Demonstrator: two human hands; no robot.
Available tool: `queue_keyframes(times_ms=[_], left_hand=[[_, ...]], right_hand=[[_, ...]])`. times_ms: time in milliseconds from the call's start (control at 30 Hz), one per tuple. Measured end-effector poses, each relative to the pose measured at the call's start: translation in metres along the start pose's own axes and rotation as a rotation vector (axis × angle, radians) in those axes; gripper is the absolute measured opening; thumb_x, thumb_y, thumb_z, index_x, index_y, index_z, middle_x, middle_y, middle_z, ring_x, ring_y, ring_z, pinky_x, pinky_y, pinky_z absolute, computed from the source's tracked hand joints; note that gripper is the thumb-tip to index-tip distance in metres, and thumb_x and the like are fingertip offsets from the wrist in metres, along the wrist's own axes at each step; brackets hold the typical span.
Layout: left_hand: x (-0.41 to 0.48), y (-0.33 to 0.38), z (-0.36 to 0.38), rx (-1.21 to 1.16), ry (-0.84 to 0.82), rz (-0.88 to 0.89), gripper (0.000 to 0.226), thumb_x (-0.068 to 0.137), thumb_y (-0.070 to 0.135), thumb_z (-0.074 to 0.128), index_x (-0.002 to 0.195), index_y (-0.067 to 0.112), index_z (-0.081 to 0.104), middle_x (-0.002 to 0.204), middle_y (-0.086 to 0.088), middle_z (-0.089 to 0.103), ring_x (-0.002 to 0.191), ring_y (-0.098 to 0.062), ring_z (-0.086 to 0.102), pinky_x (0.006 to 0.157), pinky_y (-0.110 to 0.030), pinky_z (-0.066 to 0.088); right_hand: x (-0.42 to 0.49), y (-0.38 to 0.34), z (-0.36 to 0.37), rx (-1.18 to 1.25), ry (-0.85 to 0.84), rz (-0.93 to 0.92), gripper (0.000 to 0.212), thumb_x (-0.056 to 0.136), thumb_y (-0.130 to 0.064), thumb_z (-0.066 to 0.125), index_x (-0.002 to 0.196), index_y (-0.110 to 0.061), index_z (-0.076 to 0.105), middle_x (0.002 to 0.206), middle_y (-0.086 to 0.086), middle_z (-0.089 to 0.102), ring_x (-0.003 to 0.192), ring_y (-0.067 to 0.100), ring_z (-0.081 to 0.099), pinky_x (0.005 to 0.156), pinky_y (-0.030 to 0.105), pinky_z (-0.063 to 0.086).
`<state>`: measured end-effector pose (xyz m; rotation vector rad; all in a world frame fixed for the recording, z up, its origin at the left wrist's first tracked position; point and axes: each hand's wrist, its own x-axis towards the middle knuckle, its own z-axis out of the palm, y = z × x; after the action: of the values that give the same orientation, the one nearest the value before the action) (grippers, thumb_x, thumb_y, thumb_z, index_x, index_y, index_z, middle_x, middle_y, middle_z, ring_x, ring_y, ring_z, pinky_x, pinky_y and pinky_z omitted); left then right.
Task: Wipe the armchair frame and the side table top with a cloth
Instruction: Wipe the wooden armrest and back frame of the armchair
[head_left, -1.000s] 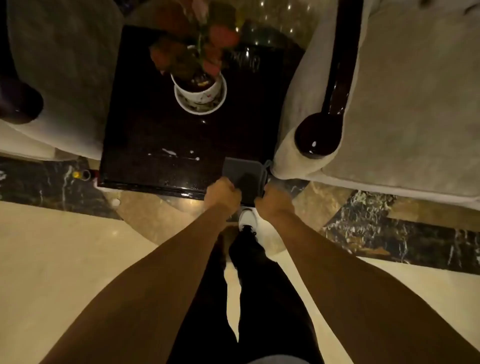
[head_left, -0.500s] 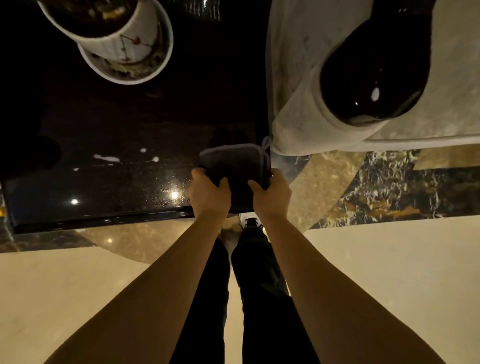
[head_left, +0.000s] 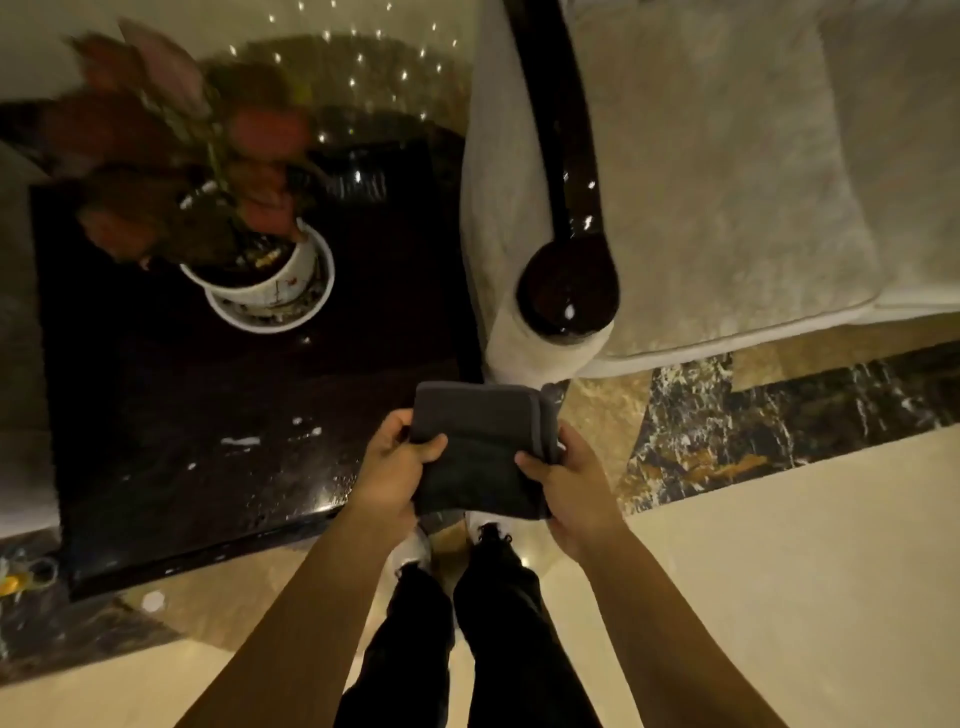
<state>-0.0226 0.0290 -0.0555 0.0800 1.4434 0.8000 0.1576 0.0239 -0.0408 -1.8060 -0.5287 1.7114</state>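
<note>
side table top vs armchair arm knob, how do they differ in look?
The side table top is flat and squarish; the armchair arm knob is round and domed. The table top carries white specks and smears and a potted plant; the knob looks clean but for small highlights. Both are dark, glossy and reflective.

**Cloth lifted off the table**

The dark cloth, flat on the side table's near right corner half a second ago, is now raised clear of it, gripped between the left hand and right hand.
</note>
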Motion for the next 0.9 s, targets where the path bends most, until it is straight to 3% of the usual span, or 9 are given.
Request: queue_keyframes(times_ms=[200, 367, 467, 567, 600, 667, 733, 800, 900], left_hand=[[-0.066, 0.059, 0.063, -0.012, -0.161, 0.081, 0.038, 0.092, -0.006, 0.050, 0.119, 0.021, 0.058, 0.110, -0.011, 0.071, 0.094, -0.030, 0.072, 0.062, -0.037, 0.059], [-0.072, 0.095, 0.116, 0.083, -0.085, 0.324, 0.038, 0.091, -0.004, 0.056, 0.111, 0.029, 0.058, 0.111, -0.004, 0.072, 0.096, -0.020, 0.071, 0.073, -0.039, 0.062], [-0.055, 0.106, 0.137, 0.199, 0.040, 0.490, 0.038, 0.088, 0.001, 0.063, 0.099, 0.037, 0.059, 0.111, 0.007, 0.068, 0.103, -0.014, 0.066, 0.089, -0.044, 0.058], [-0.023, 0.107, 0.159, 0.416, 0.199, 0.587, 0.033, 0.089, 0.007, 0.064, 0.111, 0.031, 0.059, 0.110, 0.013, 0.057, 0.105, -0.010, 0.057, 0.095, -0.041, 0.053], [-0.015, 0.107, 0.161, 0.517, 0.242, 0.611, 0.032, 0.089, 0.007, 0.064, 0.114, 0.027, 0.061, 0.107, 0.014, 0.054, 0.104, -0.011, 0.055, 0.096, -0.039, 0.052], [0.000, 0.103, 0.158, 0.547, 0.293, 0.605, 0.028, 0.089, 0.006, 0.063, 0.114, 0.021, 0.064, 0.105, 0.013, 0.056, 0.105, -0.013, 0.054, 0.096, -0.036, 0.049], [0.009, 0.094, 0.150, 0.224, 0.256, 0.466, 0.022, 0.093, 0.006, 0.059, 0.110, 0.016, 0.067, 0.108, 0.004, 0.066, 0.104, -0.014, 0.060, 0.091, -0.032, 0.050], [0.013, 0.082, 0.143, -0.121, 0.193, 0.352, 0.022, 0.097, 0.007, 0.051, 0.105, 0.017, 0.069, 0.103, 0.000, 0.072, 0.100, -0.018, 0.065, 0.081, -0.029, 0.053], [0.023, 0.056, 0.151, -0.143, 0.199, 0.406, 0.042, 0.089, -0.012, 0.044, 0.114, 0.014, 0.066, 0.113, -0.006, 0.070, 0.112, -0.027, 0.063, 0.088, -0.034, 0.053]], right_hand=[[-0.060, -0.085, -0.028, 0.013, 0.085, -0.149, 0.030, 0.092, 0.011, 0.057, 0.102, -0.017, 0.062, 0.103, 0.013, 0.074, 0.090, 0.027, 0.073, 0.068, 0.034, 0.060], [-0.054, -0.141, -0.045, -0.162, 0.191, -0.279, 0.027, 0.094, 0.007, 0.057, 0.106, -0.018, 0.057, 0.108, 0.013, 0.069, 0.103, 0.031, 0.067, 0.085, 0.047, 0.059], [-0.032, -0.160, -0.049, -0.301, 0.229, -0.386, 0.034, 0.093, 0.005, 0.058, 0.114, -0.021, 0.053, 0.109, 0.001, 0.067, 0.107, 0.024, 0.065, 0.090, 0.045, 0.058], [0.013, -0.170, -0.048, -0.664, 0.361, -0.703, 0.051, 0.092, -0.006, 0.062, 0.139, -0.020, 0.045, 0.136, 0.007, 0.054, 0.126, 0.017, 0.048, 0.108, 0.034, 0.040], [0.026, -0.171, -0.044, -0.873, 0.339, -0.842, 0.052, 0.094, -0.015, 0.060, 0.144, -0.015, 0.043, 0.146, 0.013, 0.046, 0.135, 0.024, 0.041, 0.112, 0.036, 0.033], [0.053, -0.168, -0.030, -1.290, 0.052, -1.020, 0.053, 0.102, -0.032, 0.045, 0.151, -0.014, 0.040, 0.159, 0.017, 0.035, 0.151, 0.036, 0.023, 0.122, 0.049, 0.024], [0.080, -0.164, -0.021, -1.647, -0.288, -1.115, 0.057, 0.105, -0.043, 0.030, 0.157, -0.019, 0.031, 0.166, 0.013, 0.025, 0.156, 0.034, 0.010, 0.124, 0.055, 0.019], [0.113, -0.179, -0.027, -1.788, -0.502, -1.318, 0.059, 0.105, -0.049, 0.029, 0.158, -0.023, 0.028, 0.166, 0.012, 0.026, 0.155, 0.033, 0.012, 0.126, 0.051, 0.012], [0.151, -0.211, -0.039, -1.736, -0.593, -1.530, 0.056, 0.104, -0.046, 0.035, 0.155, -0.023, 0.036, 0.160, 0.012, 0.038, 0.154, 0.029, 0.022, 0.127, 0.045, 0.009]])
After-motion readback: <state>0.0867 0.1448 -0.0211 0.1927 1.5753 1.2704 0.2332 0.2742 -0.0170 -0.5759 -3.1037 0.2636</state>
